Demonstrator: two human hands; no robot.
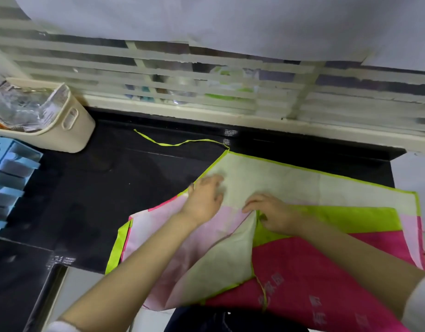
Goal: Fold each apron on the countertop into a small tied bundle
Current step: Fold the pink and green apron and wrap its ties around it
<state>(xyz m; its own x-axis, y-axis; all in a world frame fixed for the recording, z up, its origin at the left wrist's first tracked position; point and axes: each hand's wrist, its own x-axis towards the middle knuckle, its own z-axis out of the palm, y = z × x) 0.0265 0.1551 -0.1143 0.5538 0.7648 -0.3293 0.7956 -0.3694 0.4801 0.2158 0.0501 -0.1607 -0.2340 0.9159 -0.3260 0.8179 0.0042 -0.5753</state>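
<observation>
Both touch the apron (290, 183): left hand (205, 200) fingers spread flat, right hand (273, 215) fingers pinching a fold.

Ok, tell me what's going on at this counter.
A person is folding a pink, cream and lime apron spread on the black countertop. The left hand rests on the cream panel; the right hand pinches a fold near the middle. One lime tie trails loose toward the back. No bundle yet.
</observation>
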